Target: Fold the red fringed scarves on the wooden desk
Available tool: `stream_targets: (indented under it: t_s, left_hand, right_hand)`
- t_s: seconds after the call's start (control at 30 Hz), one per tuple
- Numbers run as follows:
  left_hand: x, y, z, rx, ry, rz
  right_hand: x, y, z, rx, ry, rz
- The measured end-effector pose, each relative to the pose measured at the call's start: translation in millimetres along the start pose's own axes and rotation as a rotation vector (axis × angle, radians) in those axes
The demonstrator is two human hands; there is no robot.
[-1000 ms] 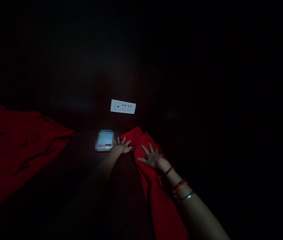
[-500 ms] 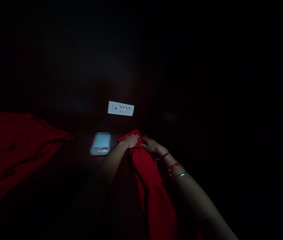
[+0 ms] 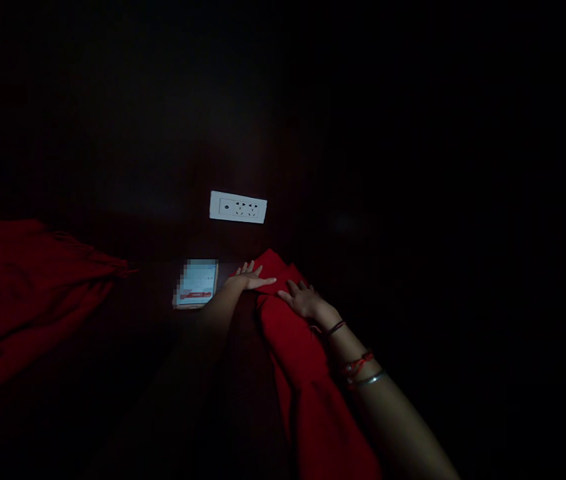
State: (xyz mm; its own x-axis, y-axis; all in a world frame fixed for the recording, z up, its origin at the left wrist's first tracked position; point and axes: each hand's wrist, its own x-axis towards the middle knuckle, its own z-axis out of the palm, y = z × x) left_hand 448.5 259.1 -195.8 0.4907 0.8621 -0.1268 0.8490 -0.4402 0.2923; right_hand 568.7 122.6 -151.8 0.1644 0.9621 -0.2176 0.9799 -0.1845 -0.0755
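A long red cloth point(image 3: 295, 340), perhaps a scarf, runs from the lower middle of the view up to a folded far end, with a bit of fringe near my right wrist. My left hand point(image 3: 249, 277) lies on the left edge of that far end, fingers spread. Across from it, my right hand point(image 3: 305, 299) rests on the right side of the cloth, its fingers apart and stretched forward. Neither hand grips the fabric. A lit phone point(image 3: 197, 283) lies just left of my left hand.
A white wall socket panel point(image 3: 238, 207) sits beyond the hands. At the left spreads another red cloth point(image 3: 37, 300) with a fringed edge. Most of the surroundings are too dark to make out.
My left hand has shifted left to the cloth's edge and its fingers have spread. My right hand has slid slightly right, and the folded end looks wider. The view has shifted a little.
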Motion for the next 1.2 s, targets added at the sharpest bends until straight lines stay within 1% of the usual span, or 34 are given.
stream_targets:
  t_s: [0.07, 0.1, 0.13, 0.2, 0.23, 0.3, 0.4, 0.5, 0.6, 0.67, 0.73, 0.8, 0.83, 0.87, 0.93, 1.0, 1.03, 1.13, 1.2]
  left_hand:
    - [5.5, 3.9, 0.6, -0.026, 0.113, 0.088]
    - [8.1, 5.5, 1.4, -0.027, 0.15, 0.147]
    - [10.3, 6.6, 2.6, -0.019, 0.159, 0.204]
    - [12.8, 7.1, 6.9, 0.009, 0.112, 0.265]
    - [12.9, 6.6, 9.9, 0.026, 0.084, 0.263]
    - [11.0, 5.2, 16.3, 0.056, 0.052, 0.23]
    - [3.6, 5.1, 23.8, 0.084, 0.091, 0.152]
    - [-8.6, 7.2, 23.7, 0.107, 0.212, 0.099]
    - [-27.9, 5.9, 10.8, 0.152, 0.375, 0.141]
    - [-47.2, 0.8, -4.2, 0.196, 0.488, 0.177]
    - [-72.6, -8.8, -19.3, 0.241, 0.594, 0.195]
    - [-103.4, -23.6, -29.0, 0.281, 0.661, 0.192]
    - [-120.4, -33.2, -30.5, 0.298, 0.674, 0.183]
    - [-138.0, -44.1, -29.5, 0.31, 0.673, 0.167]
    - [-174.4, -69.4, -21.0, 0.324, 0.66, 0.11]
    - [-210.5, -96.8, -7.5, 0.334, 0.668, 0.011]
    - [-227.7, -110.0, -0.7, 0.339, 0.681, -0.051]
    - [-271.3, -141.7, 13.5, 0.342, 0.724, -0.255]
    - [-289.7, -153.2, 16.1, 0.327, 0.756, -0.367]
  right_hand:
    - [-13.1, -0.9, -3.9, 0.047, 0.07, -0.001]
    - [-19.4, -1.2, -4.2, 0.063, 0.063, 0.003]
    - [-24.6, -1.6, -3.1, 0.069, 0.027, 0.011]
    - [-30.5, -2.6, 3.3, 0.068, -0.078, 0.044]
    - [-31.1, -3.1, 8.4, 0.063, -0.109, 0.063]
    - [-28.9, -4.1, 19.9, 0.052, -0.11, 0.085]
    - [-25.2, -4.0, 31.5, 0.054, -0.052, 0.079]
    - [-29.8, -1.3, 26.0, 0.078, -0.042, 0.056]
    - [-44.8, 3.3, 7.5, 0.115, 0.034, 0.01]
    - [-58.6, 4.9, -4.3, 0.138, 0.129, 0.009]
    - [-73.1, 1.0, -10.4, 0.144, 0.222, 0.035]
    - [-86.2, -12.0, -8.8, 0.127, 0.291, 0.024]
    - [-91.7, -22.4, -5.3, 0.112, 0.314, -0.009]
    - [-96.2, -35.1, -0.2, 0.097, 0.331, -0.061]
    - [-101.7, -65.8, 13.5, 0.074, 0.343, -0.194]
    - [-102.2, -99.3, 29.3, 0.065, 0.333, -0.309]
    - [-100.6, -115.3, 37.3, 0.067, 0.322, -0.345]
    - [-90.9, -154.6, 58.6, 0.085, 0.299, -0.374]
    - [-82.7, -170.8, 69.2, 0.088, 0.331, -0.387]
